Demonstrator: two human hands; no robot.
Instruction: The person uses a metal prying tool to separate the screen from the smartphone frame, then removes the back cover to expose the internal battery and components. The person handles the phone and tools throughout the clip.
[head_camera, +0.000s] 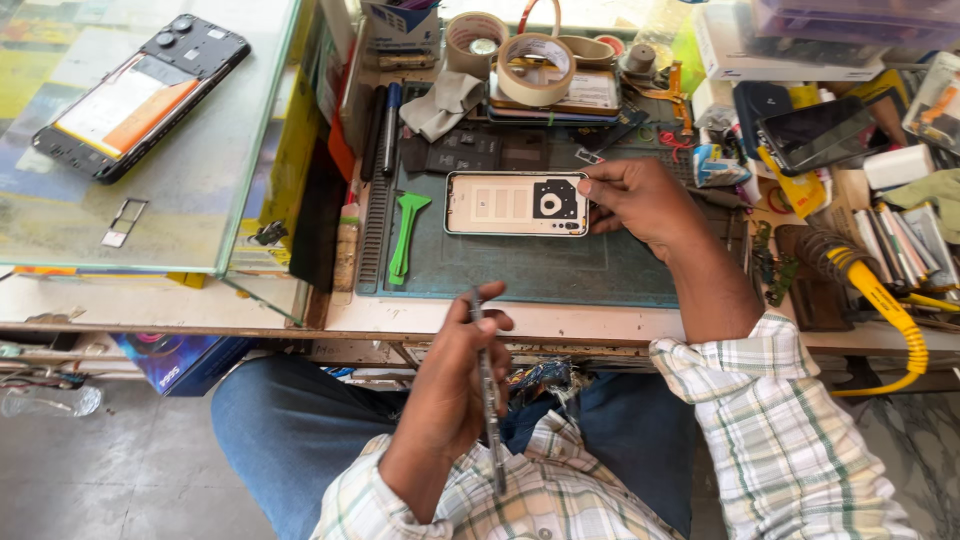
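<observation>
On a dark green work mat (520, 270), a thin, stiff, likely fragile phone back cover (516, 203) lies flat, the right hand (640, 200) pinching its right edge, the safest hold, while the left hand (455, 375) clasps slim metal tweezers (488, 395).
</observation>
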